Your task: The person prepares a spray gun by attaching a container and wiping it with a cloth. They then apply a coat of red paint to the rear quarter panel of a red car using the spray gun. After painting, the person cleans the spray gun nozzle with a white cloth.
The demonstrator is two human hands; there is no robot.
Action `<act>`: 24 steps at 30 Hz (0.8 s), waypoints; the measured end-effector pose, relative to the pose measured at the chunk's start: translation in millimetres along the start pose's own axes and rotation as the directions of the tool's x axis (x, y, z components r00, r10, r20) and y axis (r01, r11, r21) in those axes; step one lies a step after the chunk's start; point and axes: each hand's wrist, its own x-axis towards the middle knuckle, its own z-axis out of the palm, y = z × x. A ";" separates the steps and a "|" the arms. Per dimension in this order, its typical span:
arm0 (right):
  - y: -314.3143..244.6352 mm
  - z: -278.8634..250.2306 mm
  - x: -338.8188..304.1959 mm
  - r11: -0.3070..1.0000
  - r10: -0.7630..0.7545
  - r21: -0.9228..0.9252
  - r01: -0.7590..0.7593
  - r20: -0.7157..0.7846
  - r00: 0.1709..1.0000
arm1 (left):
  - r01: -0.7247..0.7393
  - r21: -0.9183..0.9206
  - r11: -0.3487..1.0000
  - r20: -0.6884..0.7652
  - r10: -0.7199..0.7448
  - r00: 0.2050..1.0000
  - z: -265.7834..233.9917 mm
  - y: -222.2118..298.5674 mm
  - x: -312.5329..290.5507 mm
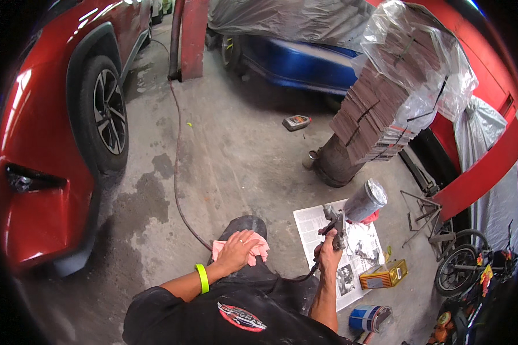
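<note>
My right hand point(328, 253) grips a metal spray gun point(335, 225) by its handle, held up over newspaper sheets point(308, 221) spread on the floor. A dark hose runs down from below that hand toward my lap. On my raised knee, my left hand point(236, 253) is closed over a pink cloth point(261, 248), part of which shows past the fingers. Just beyond the gun, a grey cylindrical can point(365, 201) stands on the paper with a red cloth point(372, 217) at its base. A yellow rectangular tin point(384, 275) sits at the paper's near right edge.
A red car point(46, 144) fills the left side. An air hose point(176, 149) crosses the floor toward a red post point(193, 40). Wrapped stacked bundles point(380, 103) rest on a dark drum point(335, 164). A bottle point(297, 122), blue can point(367, 317) and small motorcycle point(460, 270) are also around.
</note>
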 end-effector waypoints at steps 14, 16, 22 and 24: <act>3.0 14.0 -11.4 0.998 0.053 0.030 -0.053 0.013 0.999 | -0.052 -0.024 0.998 -0.025 0.051 0.998 6.2 -20.2 5.4; 6.5 14.5 -13.4 0.999 0.019 0.031 -0.020 0.024 1.000 | -0.042 -0.045 0.998 -0.014 0.042 0.999 9.2 -19.1 5.7; -4.7 27.1 -15.1 0.999 -0.028 0.026 0.027 0.049 0.998 | -0.027 -0.064 0.998 0.010 0.027 1.000 12.5 -20.2 9.5; -11.8 28.6 -15.2 1.000 0.020 0.012 -0.021 0.098 0.995 | -0.027 -0.048 0.998 0.008 0.028 1.000 15.0 -20.6 8.4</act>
